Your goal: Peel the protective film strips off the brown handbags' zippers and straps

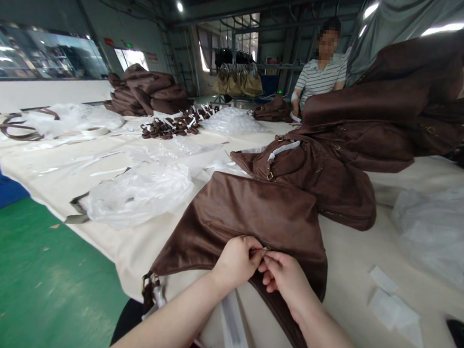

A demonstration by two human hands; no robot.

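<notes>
A dark brown leather handbag (253, 204) lies in front of me on the covered table, with a zip running across its side. My left hand (237, 259) pinches at the small brass-coloured zipper pull (266, 248) at the right end of that zip. From the other side my right hand (282, 275) meets it, thumb and forefinger closed at the same spot. The fingertips hide most of the pull. Beneath my wrists lies a strap wrapped in white film (235, 325). A metal ring (145, 283) sits at the bag's lower left corner.
More brown bags (327, 175) are heaped at the right, and another pile (146, 91) stands at the back left. Clear plastic bags (143, 194) and bundled brown straps (180, 122) cover parts of the table (103, 244). A person in a striped shirt (322, 77) stands across it.
</notes>
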